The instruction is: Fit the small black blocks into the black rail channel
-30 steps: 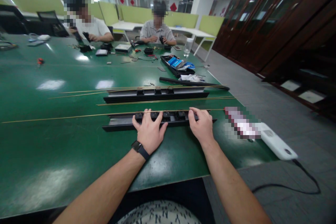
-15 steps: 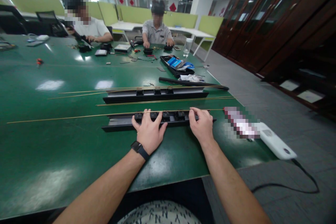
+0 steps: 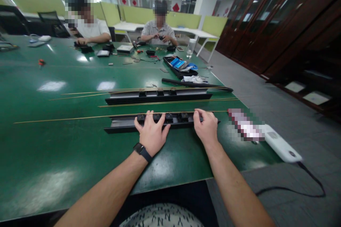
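A long black rail [image 3: 122,124] with several black blocks set in it lies across the green table [image 3: 66,156] in front of me. My left hand [image 3: 151,133], with a black watch on the wrist, presses on the rail's middle with its fingers spread over the blocks. My right hand [image 3: 205,127] grips near the rail's right end, fingertips on a thin brass rod [image 3: 66,117] that runs along the rail's far edge and far out to the left.
A second black rail [image 3: 160,96] lies just beyond, with more brass rods [image 3: 165,102] around it. Further back are a black bar [image 3: 197,84] and a black tray [image 3: 176,69]. A white corded device [image 3: 279,145] overhangs the table's right edge. Two people work at the far side.
The brass rod has slid to the right; its left end is now nearer the rail. My right hand has shifted slightly right. My left hand has stayed put.
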A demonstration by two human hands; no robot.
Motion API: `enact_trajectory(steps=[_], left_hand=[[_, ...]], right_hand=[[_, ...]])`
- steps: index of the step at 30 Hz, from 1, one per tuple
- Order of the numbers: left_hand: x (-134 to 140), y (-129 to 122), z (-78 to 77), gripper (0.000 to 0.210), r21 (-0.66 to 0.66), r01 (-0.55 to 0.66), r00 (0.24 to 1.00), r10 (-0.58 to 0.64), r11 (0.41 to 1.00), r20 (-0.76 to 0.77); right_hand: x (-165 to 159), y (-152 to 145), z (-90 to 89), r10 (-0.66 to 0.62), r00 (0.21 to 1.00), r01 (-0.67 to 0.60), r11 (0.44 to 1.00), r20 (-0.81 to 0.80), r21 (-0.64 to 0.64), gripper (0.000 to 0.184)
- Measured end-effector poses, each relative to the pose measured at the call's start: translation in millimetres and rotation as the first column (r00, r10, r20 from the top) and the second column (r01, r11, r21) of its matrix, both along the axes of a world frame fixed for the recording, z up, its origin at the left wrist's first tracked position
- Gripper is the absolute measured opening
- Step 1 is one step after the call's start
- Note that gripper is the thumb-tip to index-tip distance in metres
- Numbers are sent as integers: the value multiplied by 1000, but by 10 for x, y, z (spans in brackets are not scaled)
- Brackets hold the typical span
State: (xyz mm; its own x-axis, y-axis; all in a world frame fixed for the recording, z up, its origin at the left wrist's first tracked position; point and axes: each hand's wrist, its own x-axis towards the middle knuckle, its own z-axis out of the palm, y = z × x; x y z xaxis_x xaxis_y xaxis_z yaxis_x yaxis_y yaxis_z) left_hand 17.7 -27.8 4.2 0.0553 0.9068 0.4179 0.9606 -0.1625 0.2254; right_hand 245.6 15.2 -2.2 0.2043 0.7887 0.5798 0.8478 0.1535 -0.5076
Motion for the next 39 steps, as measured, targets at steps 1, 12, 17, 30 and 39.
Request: enact_trajectory(steps=[1,12,17,30,39], left_hand=[[-1,0,0,48,2,0,1000,0,1000,-1],[1,-2,2,48,-8,-6,1000,6,1000,-30],[2,-7,16,48,-13,-10,1000,10,1000,-26],[3,-5,14,48,-20,-8,1000,8,1000,-19],[1,-5,12,48,-13,-8,1000,8,1000,-28]], right_hand=[[6,2,-1,-19,1000,19,1000,-2,-1,37],[-20,-21,28,51,999,-51,999,11,-1,36],[4,-12,20,-12,1000,12,1000,1,-4,36],[3,-5,12,-6,1000,6,1000,11,12,38],[-29,-36,39,86,996,-86,996,25,1,36]])
